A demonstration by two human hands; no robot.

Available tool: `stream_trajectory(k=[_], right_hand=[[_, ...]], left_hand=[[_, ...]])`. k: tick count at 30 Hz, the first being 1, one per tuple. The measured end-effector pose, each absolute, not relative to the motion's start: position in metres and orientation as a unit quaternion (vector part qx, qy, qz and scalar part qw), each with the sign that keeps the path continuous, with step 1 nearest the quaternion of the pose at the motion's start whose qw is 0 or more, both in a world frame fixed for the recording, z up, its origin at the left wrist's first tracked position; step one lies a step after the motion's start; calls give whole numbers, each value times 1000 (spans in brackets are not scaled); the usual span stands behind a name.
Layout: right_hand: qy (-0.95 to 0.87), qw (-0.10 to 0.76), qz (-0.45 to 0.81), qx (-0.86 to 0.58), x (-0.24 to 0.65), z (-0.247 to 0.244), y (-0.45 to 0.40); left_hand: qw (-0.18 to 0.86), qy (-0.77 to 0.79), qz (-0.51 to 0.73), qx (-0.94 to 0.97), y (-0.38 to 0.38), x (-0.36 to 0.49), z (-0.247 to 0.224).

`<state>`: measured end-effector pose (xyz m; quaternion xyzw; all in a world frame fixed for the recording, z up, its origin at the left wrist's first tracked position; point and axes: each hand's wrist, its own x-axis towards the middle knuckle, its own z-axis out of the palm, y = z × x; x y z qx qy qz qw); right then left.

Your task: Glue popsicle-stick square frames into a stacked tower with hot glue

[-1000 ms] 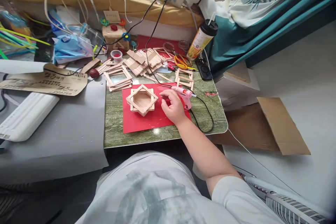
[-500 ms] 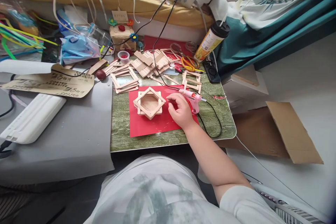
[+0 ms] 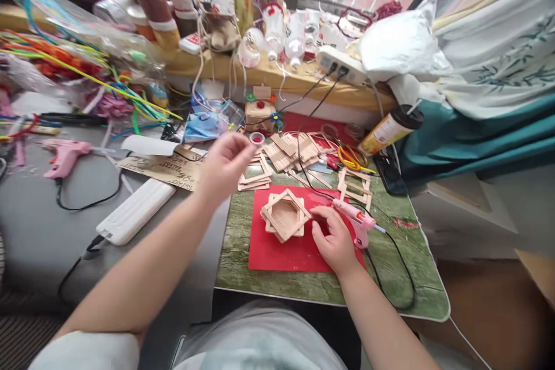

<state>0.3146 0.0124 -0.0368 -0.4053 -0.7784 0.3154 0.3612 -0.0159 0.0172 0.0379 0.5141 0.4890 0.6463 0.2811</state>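
Observation:
A star-shaped bowl of stacked craft sticks (image 3: 269, 223) sits on a red sheet (image 3: 277, 257) on the green wood-grain table. Just right of it, my right hand (image 3: 336, 243) rests on the sheet, its fingers loosely curved and thumb apart, holding nothing. Behind that hand lies a pink glue gun (image 3: 355, 219) with a black cord. My left hand (image 3: 223, 170) is raised over the table's left side, near a small cup of red bits (image 3: 257, 139). Its fingers are bent together in a pinch; whatever they hold, if anything, cannot be made out.
Loose craft sticks (image 3: 295, 150) lie behind the sheet, between square stick frames (image 3: 255, 179) and a ladder-like frame (image 3: 354, 188). A lidded drink cup (image 3: 390, 127) leans at the back right. At left are a white power strip (image 3: 134, 211) and another glue gun (image 3: 65, 157).
My left hand has come into view from the left and is raised above the table. The view has tilted up and left. My right hand stays beside the stick bowl.

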Motion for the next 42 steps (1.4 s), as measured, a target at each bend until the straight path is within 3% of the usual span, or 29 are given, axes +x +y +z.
stream_trajectory(k=[5, 13, 42], right_hand=[[-751, 352, 349, -437, 315, -44, 11], [-731, 356, 363, -456, 316, -51, 12], [-731, 361, 375, -440, 314, -46, 14]], left_hand=[[102, 580, 373, 717, 11, -32, 11], [50, 611, 159, 774, 17, -43, 2], [70, 543, 166, 820, 20, -40, -5]])
